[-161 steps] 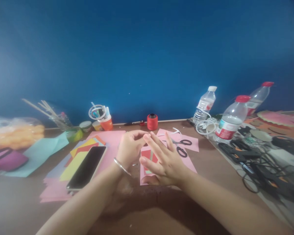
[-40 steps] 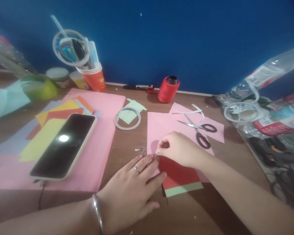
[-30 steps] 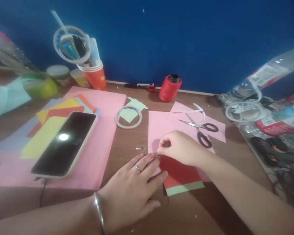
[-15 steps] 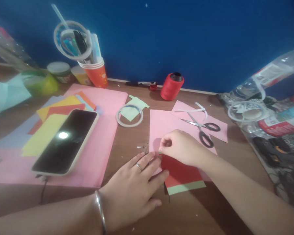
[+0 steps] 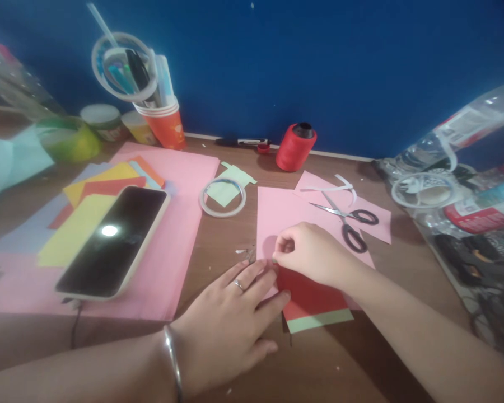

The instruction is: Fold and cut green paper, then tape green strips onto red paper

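My left hand (image 5: pixel 233 319) lies flat with fingers spread, its fingertips on the left edge of a red sheet of paper (image 5: pixel 313 294). Along the near edge of that sheet runs a light green paper strip (image 5: pixel 321 321). My right hand (image 5: pixel 308 252) is closed in a pinch at the sheet's far left corner. A speck of green shows at its fingertips, and the rest of what it pinches is hidden. Under the red sheet is pink paper (image 5: pixel 273 215). Open scissors (image 5: pixel 345 215) with black handles rest on the pink paper, beside thin white paper strips (image 5: pixel 331 188).
A roll of tape (image 5: pixel 222 212) lies on a green paper cutout (image 5: pixel 231 174). At left, a phone (image 5: pixel 113 246) sits on coloured sheets. A red thread spool (image 5: pixel 296 148), a marker (image 5: pixel 241 142) and a cup of pens (image 5: pixel 163 126) stand along the wall. Plastic bottles (image 5: pixel 487 207) crowd the right.
Almost nothing differs. The whole view has shifted very slightly, while both hands keep the same place on the red sheet.
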A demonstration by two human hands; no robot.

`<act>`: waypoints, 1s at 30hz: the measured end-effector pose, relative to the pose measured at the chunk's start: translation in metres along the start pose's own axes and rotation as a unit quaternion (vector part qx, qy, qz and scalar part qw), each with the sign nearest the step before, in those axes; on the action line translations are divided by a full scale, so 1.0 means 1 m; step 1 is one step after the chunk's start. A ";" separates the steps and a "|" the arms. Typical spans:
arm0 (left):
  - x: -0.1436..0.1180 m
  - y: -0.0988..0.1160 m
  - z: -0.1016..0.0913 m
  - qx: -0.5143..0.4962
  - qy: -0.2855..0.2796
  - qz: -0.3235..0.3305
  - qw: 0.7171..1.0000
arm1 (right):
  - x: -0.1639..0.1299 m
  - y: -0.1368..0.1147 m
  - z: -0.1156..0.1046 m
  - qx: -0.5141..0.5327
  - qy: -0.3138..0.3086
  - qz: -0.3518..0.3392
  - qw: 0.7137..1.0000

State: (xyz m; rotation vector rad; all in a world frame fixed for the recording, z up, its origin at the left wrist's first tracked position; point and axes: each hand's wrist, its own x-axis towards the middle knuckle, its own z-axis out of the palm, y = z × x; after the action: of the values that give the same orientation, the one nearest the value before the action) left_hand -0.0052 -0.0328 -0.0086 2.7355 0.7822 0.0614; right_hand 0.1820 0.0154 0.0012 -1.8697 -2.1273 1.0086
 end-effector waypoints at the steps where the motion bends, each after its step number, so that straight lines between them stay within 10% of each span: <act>1: 0.000 0.000 0.000 0.000 0.000 -0.001 1.000 | 0.000 0.000 0.000 0.000 0.001 0.000 1.000; 30: 0.000 0.001 -0.002 -0.004 0.007 -0.002 1.000 | -0.004 0.001 -0.001 0.007 0.013 -0.015 1.000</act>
State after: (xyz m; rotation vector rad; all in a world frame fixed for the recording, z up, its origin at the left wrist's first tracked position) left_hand -0.0053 -0.0329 -0.0068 2.7284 0.7895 0.0824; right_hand 0.1846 0.0125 0.0027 -1.8292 -2.1216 0.9863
